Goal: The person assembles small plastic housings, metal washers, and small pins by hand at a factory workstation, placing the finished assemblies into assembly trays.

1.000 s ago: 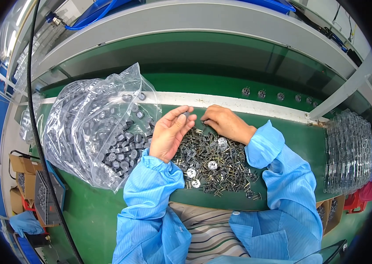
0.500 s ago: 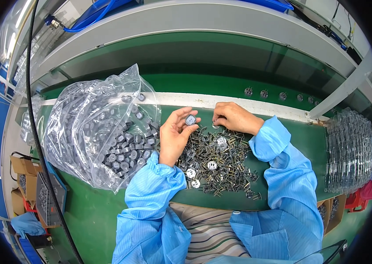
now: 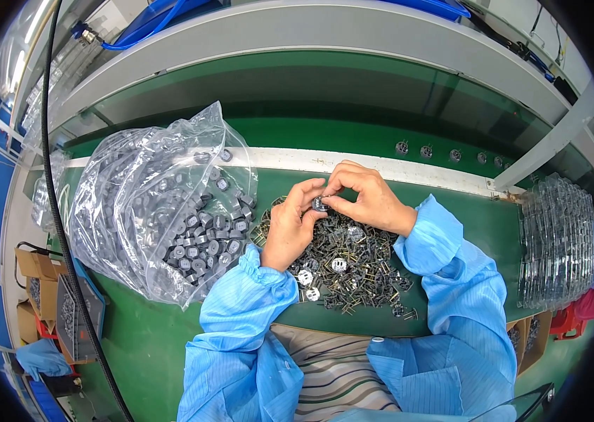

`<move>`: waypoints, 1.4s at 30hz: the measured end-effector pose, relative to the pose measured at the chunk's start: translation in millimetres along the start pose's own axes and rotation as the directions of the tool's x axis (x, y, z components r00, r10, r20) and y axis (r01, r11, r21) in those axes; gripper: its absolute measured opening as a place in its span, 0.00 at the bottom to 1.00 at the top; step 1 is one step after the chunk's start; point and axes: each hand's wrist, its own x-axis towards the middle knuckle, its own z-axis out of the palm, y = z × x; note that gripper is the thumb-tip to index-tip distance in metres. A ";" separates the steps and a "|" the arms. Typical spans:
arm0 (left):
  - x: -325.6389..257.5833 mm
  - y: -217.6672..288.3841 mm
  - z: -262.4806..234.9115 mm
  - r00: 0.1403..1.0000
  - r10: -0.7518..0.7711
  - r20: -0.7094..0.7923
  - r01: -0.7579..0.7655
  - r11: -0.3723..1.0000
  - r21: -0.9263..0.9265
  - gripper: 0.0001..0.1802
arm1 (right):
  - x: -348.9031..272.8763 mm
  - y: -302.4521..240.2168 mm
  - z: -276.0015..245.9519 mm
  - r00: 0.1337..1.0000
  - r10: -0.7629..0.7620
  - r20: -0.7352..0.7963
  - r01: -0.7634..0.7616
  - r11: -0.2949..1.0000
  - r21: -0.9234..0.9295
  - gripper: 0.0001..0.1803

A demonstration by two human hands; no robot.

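Over the pile: your left hand (image 3: 290, 228) and right hand (image 3: 367, 197) meet, both pinching one small round part (image 3: 319, 204).
Pile: little dark parts (image 3: 346, 264) lie on the green table (image 3: 473, 218) under your hands.
Bag: clear bag (image 3: 163, 204) of round parts sits just left.

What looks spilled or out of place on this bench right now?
Nothing looks damaged. The clear bag lies slumped on its side, grey round parts bunched at its lower right, whether any spilled I cannot tell. A loose pile of small dark parts sprawls on the green table under both hands.
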 end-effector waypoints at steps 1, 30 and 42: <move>-0.3 0.8 0.0 1.000 0.009 -0.002 -0.009 1.000 -0.012 0.32 | -0.3 -0.1 -0.1 1.000 -0.002 0.001 0.002 1.000 -0.024 0.08; 1.5 11.5 -13.3 0.932 0.358 -0.061 -0.241 0.736 0.633 0.36 | -2.0 26.2 -11.9 0.926 0.366 0.095 -0.377 0.871 0.316 0.13; -7.5 -37.4 -69.8 0.951 -0.046 -0.304 0.304 0.287 0.908 0.26 | -6.8 97.4 -70.5 0.952 0.000 -0.307 -0.256 0.547 -0.797 0.06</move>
